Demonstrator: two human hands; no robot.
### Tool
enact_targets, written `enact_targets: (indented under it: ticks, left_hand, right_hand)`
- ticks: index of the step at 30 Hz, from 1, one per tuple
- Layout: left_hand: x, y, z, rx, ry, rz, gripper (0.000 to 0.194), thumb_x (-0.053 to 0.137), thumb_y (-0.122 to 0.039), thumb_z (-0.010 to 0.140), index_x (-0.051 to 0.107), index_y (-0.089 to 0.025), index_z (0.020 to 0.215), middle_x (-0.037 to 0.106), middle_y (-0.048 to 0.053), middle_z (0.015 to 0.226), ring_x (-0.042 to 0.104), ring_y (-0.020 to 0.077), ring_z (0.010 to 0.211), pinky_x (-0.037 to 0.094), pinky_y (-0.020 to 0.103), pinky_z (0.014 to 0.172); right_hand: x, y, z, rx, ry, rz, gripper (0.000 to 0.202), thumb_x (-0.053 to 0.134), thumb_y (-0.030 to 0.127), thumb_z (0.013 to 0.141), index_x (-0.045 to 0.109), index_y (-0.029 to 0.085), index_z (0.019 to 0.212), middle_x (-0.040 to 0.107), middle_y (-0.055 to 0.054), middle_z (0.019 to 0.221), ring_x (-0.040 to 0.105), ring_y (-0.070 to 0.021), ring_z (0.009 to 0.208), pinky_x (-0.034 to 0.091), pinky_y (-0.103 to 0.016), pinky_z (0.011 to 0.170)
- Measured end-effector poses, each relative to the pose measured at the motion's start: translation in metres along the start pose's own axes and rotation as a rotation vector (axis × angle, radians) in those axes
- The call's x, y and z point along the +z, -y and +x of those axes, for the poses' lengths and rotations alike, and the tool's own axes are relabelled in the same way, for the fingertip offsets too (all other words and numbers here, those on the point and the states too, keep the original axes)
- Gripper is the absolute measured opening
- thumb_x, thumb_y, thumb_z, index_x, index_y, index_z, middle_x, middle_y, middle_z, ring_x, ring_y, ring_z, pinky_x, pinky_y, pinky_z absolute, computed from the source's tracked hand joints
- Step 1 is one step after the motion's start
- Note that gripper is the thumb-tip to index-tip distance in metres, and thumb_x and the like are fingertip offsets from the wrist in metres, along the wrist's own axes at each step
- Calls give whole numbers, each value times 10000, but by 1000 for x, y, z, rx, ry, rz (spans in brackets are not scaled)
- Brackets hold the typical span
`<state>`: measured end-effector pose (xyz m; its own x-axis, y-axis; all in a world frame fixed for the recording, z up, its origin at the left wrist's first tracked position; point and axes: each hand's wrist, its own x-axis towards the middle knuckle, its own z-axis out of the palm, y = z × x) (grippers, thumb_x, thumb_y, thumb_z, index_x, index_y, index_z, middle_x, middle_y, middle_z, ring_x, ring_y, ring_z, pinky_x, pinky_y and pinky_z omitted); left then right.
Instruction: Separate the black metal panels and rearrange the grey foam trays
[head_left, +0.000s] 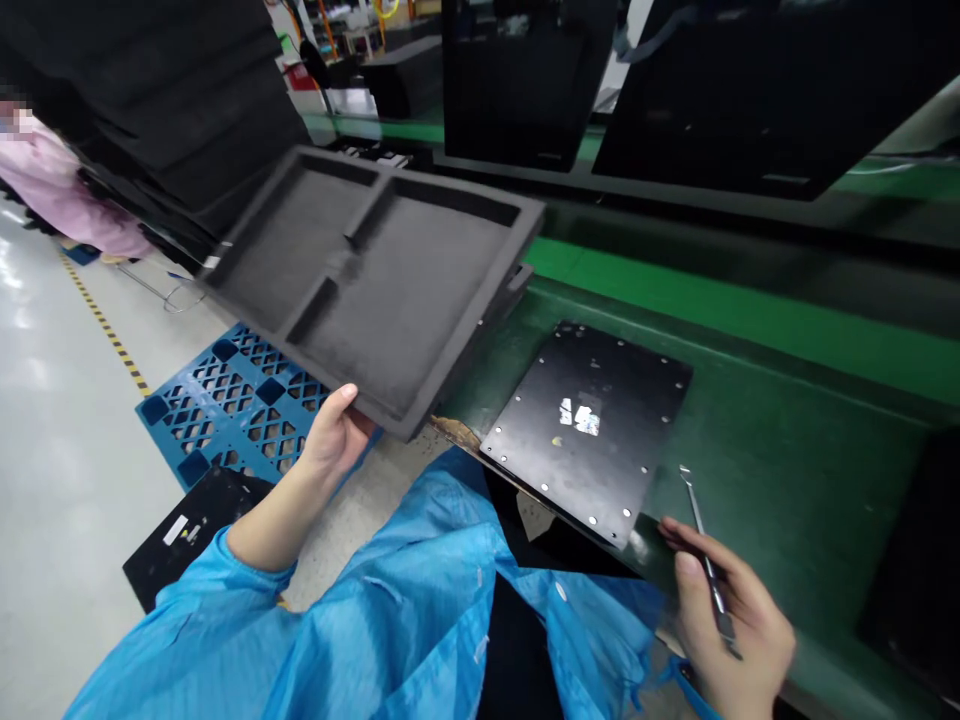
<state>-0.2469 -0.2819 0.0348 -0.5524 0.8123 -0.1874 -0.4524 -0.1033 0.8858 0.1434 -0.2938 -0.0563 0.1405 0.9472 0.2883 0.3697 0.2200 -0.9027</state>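
Foam is what we hold in our left hand (337, 432): a dark grey foam tray (375, 275) with moulded recesses, gripped at its near corner with the thumb on top and the fingers curled underneath. We carry it tilted, far edge higher, reaching from the hand toward twelve o'clock and out over the bench edge, likely because one hand at a corner cannot keep so broad a piece level.

Our right hand (731, 625), at about four o'clock, is closed around a thin metal tool (705, 560), pinched between thumb and fingers with its tip pointing up toward twelve o'clock. We judge the grip to be a ready one, pen-like, keeping the point free.

Just at ten o'clock from that hand lies a black metal plate (589, 430), flat, dotted with small holes and bearing a torn pale sticker, its near corner overhanging the bench edge (457, 432).

The green bench surface (750, 440) is scuffed. Beyond it, at twelve to one o'clock, stand large black housings (750, 90). At nine o'clock a blue plastic pallet (232, 400) rests on a pale glossy floor (52, 430) with yellow-black tape, and another person in a pink sleeve (71, 195) stands at ten o'clock.
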Motion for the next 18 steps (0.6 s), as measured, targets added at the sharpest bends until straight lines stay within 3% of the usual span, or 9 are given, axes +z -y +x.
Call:
enact_targets:
  ticks: [4,7,10,12,14,16,18]
  left_hand:
    - [-35,-3,36,390,-1,109,585,882,-302,587,611,-187,1092,662,78,1145,517,296,1306,447,409,1136]
    - [-66,-20,75,636,-127,259,601,900,-229,551,593,-124,1057,652,97,1115,564,281,1236,392,413,1176]
    - [-96,-56,117,841,-315,346,630,868,-255,564,546,-58,1069,622,145,1176,581,286,1195,406,424,1168]
    - [-111,-87,143,971,-450,354,577,758,-275,713,487,-36,1164,547,167,1327,545,250,1255,402,386,1175]
    - [-120,-118,164,1069,-584,427,539,676,-154,833,405,-15,1277,493,165,1408,506,201,1305,353,363,1209]
    - [-123,-144,182,1099,-643,496,608,662,-25,869,303,26,1356,464,181,1441,490,170,1313,317,346,1227]
    - [-120,-161,196,1063,-620,579,684,635,28,910,174,47,1415,356,201,1519,443,137,1346,284,311,1237]
  right_hand:
    - [1,-1,1,-27,-13,-24,301,662,409,942,705,128,1041,704,-134,1073,688,-262,976,516,-346,884]
    - [2,-2,0,-54,-19,-25,281,663,387,942,705,127,1038,707,-128,1059,692,-253,967,517,-333,882]
    - [4,-2,1,-50,-34,-45,292,656,403,944,707,130,1035,707,-129,1061,689,-263,976,514,-346,895]
    - [4,-2,1,-46,-30,-77,309,649,424,946,710,135,1035,706,-128,1060,684,-272,978,508,-356,897]
    - [5,-1,2,-60,-32,-114,326,643,442,945,713,136,1028,706,-126,1049,681,-276,968,501,-358,888]
    - [6,-1,2,-70,-26,-142,341,636,454,945,712,133,1030,705,-127,1050,676,-279,965,493,-356,883]
    - [8,-1,2,-69,-24,-159,352,629,460,948,711,129,1033,703,-128,1050,675,-282,966,489,-355,881]
